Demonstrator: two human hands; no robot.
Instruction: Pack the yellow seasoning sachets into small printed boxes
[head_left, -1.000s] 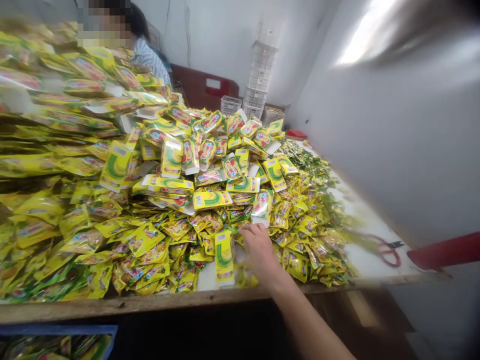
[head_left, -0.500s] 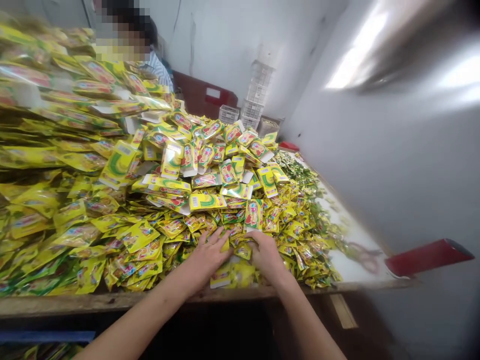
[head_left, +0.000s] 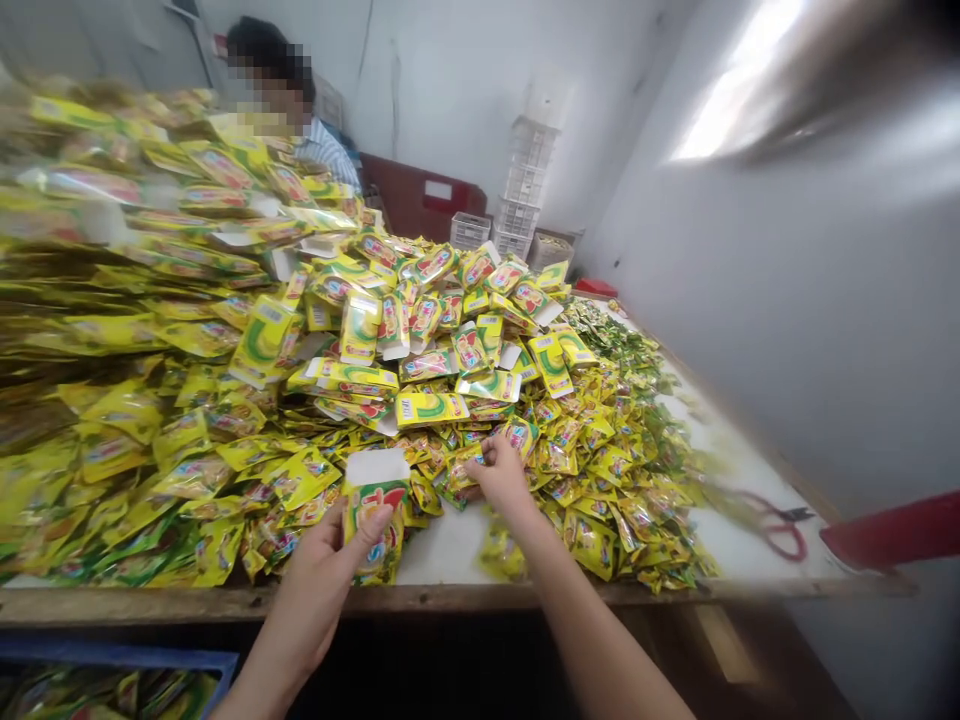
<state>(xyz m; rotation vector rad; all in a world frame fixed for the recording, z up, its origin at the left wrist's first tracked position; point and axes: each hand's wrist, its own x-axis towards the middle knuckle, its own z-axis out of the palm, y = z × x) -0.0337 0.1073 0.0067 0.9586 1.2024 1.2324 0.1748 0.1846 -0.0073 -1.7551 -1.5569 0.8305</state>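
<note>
My left hand [head_left: 319,585] grips a yellow-green printed carton [head_left: 373,515] upright near the table's front edge, its white flap on top. My right hand [head_left: 504,478] reaches into a heap of small yellow foil sachets [head_left: 555,470], its fingers on them. Whether those fingers hold one, I cannot tell. Behind the hands, a large mound of yellow cartons and sachets [head_left: 420,340] rises across the table. Its far left part is blurred.
Red-handled scissors [head_left: 776,525] lie on the white tabletop [head_left: 446,550] at right, near a red object [head_left: 889,530]. A bin of sachets [head_left: 112,680] sits below the wooden table edge [head_left: 225,605]. A person [head_left: 281,90] sits beyond the mound, near stacked white crates [head_left: 525,180].
My left hand has drawn back toward me with a carton lifted from the heap. My right hand has moved further into the sachets. The view has shifted slightly.
</note>
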